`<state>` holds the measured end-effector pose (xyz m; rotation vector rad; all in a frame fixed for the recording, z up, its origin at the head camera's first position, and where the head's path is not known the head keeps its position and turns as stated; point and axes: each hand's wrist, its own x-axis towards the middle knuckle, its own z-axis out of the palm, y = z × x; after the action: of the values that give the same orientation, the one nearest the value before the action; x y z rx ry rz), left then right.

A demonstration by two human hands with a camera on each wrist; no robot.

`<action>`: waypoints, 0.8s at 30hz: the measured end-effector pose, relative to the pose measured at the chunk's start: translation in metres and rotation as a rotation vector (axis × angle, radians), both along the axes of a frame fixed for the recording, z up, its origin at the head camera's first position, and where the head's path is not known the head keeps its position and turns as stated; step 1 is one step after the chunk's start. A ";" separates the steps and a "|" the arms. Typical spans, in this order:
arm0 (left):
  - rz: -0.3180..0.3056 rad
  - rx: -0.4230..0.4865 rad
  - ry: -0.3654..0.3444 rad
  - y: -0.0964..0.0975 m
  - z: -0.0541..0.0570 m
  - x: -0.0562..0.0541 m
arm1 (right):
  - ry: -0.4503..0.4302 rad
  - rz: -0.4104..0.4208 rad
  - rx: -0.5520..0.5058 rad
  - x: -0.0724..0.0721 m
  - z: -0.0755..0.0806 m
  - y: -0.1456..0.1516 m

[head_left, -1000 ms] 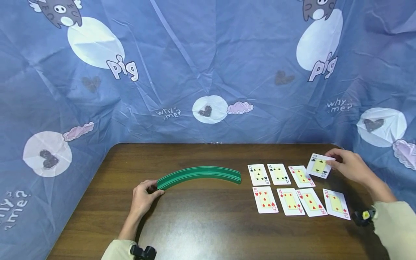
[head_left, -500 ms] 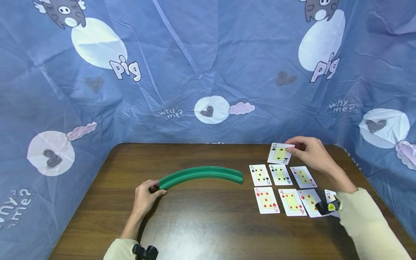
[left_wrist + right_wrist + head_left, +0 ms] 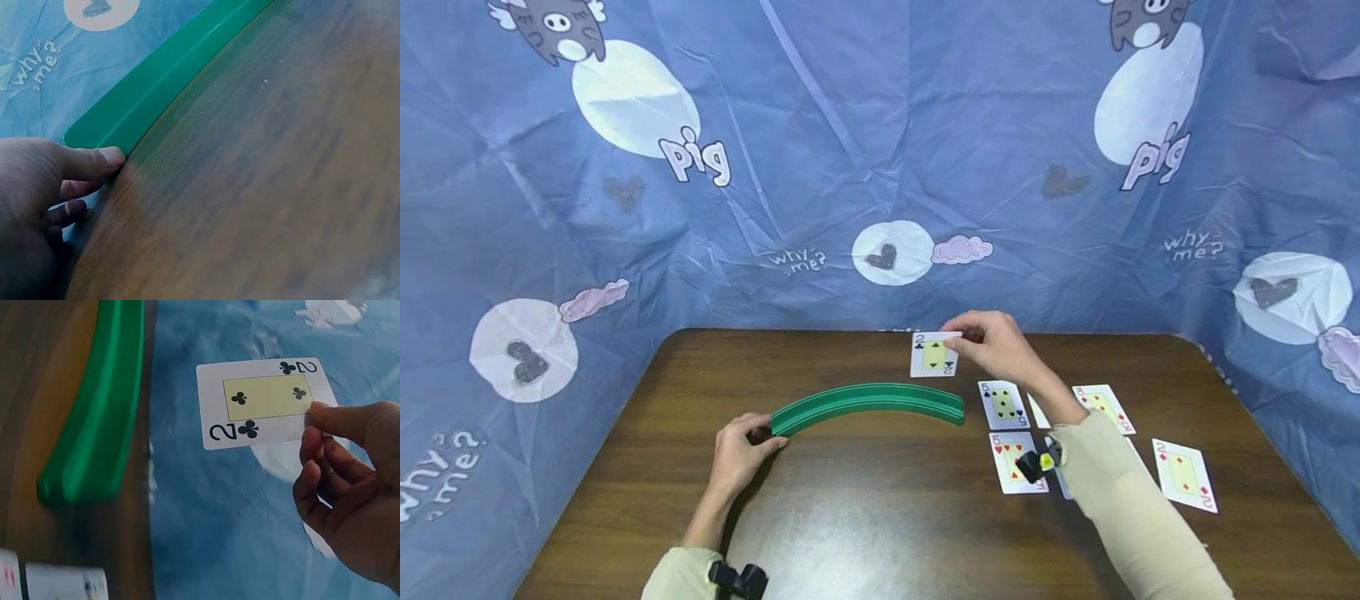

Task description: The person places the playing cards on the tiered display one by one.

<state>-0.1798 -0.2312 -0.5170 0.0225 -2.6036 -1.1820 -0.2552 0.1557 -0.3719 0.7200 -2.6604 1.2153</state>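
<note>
A curved green card holder point(image 3: 868, 400) with lengthwise grooves stands on the brown table, and no card shows in it. My left hand point(image 3: 737, 454) grips its left end, thumb in front, as the left wrist view also shows with the thumb point(image 3: 94, 162) against the green face. Above and behind the holder's right part, my right hand point(image 3: 1000, 346) pinches the two of clubs point(image 3: 934, 356) by its right edge. In the right wrist view the playing card point(image 3: 265, 403) faces the camera, held between thumb and fingers, apart from the holder.
Face-up cards lie in two rows on the right: the five of spades point(image 3: 1002, 405), five of hearts point(image 3: 1011, 458), three of diamonds point(image 3: 1105, 407) and two of diamonds point(image 3: 1184, 475) show. My right forearm point(image 3: 1120, 483) covers others. A blue patterned cloth point(image 3: 790, 192) hangs behind the table.
My right hand has carried the two of clubs leftward from the far right of the card rows to above the holder. My left hand keeps its grip on the holder.
</note>
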 end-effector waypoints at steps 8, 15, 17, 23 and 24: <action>-0.003 0.017 -0.007 -0.002 -0.002 -0.001 | -0.054 0.098 -0.066 -0.010 -0.008 -0.063; 0.000 0.016 0.003 -0.002 -0.002 -0.001 | -0.114 0.145 -0.072 -0.011 -0.012 -0.097; -0.004 0.015 0.007 -0.002 -0.001 -0.001 | -0.122 0.160 -0.069 -0.012 -0.014 -0.104; -0.001 0.015 -0.007 -0.001 -0.001 0.000 | -0.133 0.196 -0.055 -0.014 -0.021 -0.128; 0.002 0.016 -0.016 -0.001 -0.001 0.000 | -0.130 0.200 -0.052 -0.014 -0.022 -0.132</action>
<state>-0.1801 -0.2321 -0.5181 0.0374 -2.6071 -1.2070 -0.2691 0.0239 -0.3942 0.9492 -2.7007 1.4210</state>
